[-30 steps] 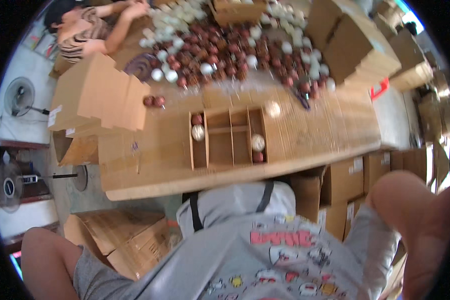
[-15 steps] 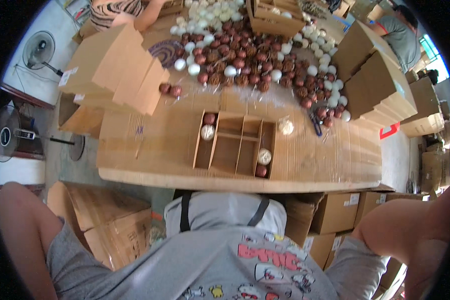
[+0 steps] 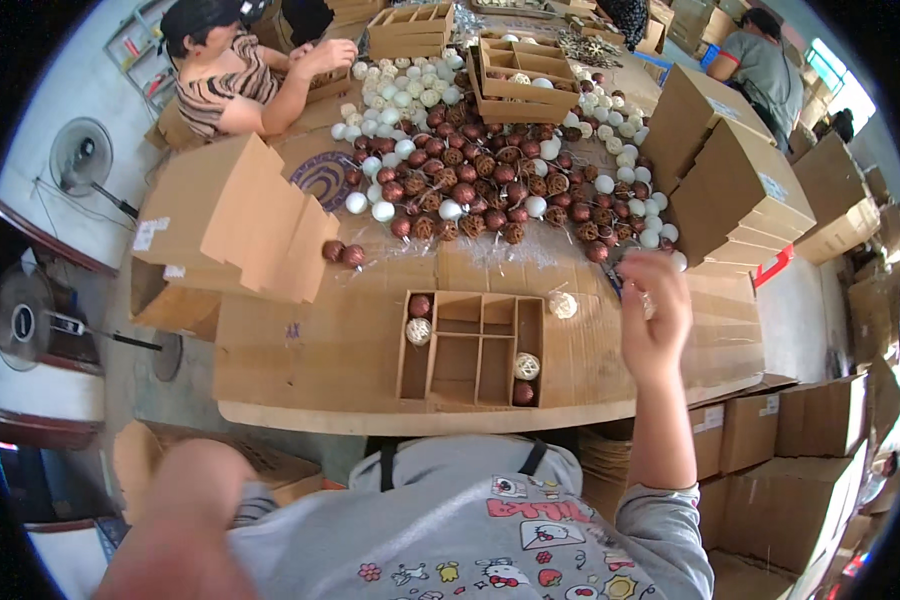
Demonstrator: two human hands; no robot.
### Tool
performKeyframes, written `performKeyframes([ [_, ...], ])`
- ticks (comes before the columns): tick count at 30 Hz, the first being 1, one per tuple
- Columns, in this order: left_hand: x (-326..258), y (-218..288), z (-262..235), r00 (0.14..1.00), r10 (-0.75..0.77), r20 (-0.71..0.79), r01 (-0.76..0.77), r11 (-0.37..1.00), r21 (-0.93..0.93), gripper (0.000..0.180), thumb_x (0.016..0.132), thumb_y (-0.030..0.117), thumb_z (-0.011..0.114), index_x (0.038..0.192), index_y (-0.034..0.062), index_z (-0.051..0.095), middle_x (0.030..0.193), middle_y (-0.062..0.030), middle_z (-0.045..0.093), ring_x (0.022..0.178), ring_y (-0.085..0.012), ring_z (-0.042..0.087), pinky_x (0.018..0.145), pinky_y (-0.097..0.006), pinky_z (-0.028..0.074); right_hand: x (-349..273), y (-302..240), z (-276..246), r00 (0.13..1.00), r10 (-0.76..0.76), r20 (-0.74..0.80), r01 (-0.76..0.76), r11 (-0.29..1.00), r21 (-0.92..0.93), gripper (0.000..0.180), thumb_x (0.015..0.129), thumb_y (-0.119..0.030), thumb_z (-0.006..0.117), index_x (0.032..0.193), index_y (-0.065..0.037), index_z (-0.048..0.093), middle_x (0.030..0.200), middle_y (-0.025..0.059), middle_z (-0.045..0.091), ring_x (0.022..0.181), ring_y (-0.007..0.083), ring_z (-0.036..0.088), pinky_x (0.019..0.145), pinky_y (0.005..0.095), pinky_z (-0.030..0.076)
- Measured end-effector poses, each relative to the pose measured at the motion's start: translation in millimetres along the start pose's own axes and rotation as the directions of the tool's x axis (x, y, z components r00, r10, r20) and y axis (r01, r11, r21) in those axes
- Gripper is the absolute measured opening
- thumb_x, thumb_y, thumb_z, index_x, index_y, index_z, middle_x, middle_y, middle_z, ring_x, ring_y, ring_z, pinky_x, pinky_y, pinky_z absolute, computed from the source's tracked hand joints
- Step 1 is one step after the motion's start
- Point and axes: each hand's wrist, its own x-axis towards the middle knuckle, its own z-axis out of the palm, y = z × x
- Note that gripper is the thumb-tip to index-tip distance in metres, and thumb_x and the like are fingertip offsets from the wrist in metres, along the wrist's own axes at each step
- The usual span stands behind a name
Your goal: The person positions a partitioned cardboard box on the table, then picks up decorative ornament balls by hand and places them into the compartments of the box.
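Observation:
My right hand (image 3: 655, 310) is over the right side of the table with fingers curled. Something pale shows by the palm, too small to name. Just beside the fingers lies a dark blue-handled tool (image 3: 613, 282), partly covered by the hand. Of my left arm (image 3: 185, 500) only a blurred part shows at the lower left, its hand out of view. In front of me sits a divided cardboard tray (image 3: 454, 400). Its left column holds a brown ball (image 3: 419, 305) and a white woven ball (image 3: 418, 331); its right column holds a white woven ball (image 3: 526, 366) above a brown ball (image 3: 523, 393). Another woven ball (image 3: 563, 305) lies outside.
A heap of brown and white balls (image 3: 470, 180) covers the far table. Cardboard boxes stand at left (image 3: 230, 220) and right (image 3: 740, 190). A divided box (image 3: 525, 100) rests on the heap. A co-worker (image 3: 240, 80) sits far left, another person (image 3: 760, 75) far right.
My right arm has come up from the lower right, its hand now by the blue-handled tool. My left arm has swung inward. The view has tilted up, showing more of the far table.

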Motion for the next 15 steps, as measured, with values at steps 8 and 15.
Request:
performKeyframes([
  [8,-212.7,76.9,26.4,-0.212,-0.961,0.175,0.693,-0.022,0.72,0.042,0.08,0.005,0.061,0.121,0.0057,0.054,0.133,-0.0173,0.043,0.121,-0.0355,0.046,0.1,-0.046,0.038,-96.5,39.1,63.5,0.959,0.274,0.066,-0.27,0.96,-0.07,0.014,0.074,0.004,0.061,0.086,-0.003,0.063,0.08,0.0142,0.063,0.075,0.0337,0.06,0.069,0.041,0.047],
  [15,-304.3,83.9,34.7,-0.305,-0.951,0.05,0.849,-0.247,0.467,0.012,0.085,-0.001,0.057,0.095,-0.0007,0.062,0.099,-0.0145,0.064,0.095,-0.03,0.061,0.085,-0.036,0.048,-61.2,80.0,83.9,0.957,0.245,0.155,-0.218,0.961,-0.173,0.011,0.078,-0.005,0.061,0.088,-0.003,0.063,0.085,0.0134,0.062,0.082,0.034,0.059,0.074,0.0432,0.046],
])
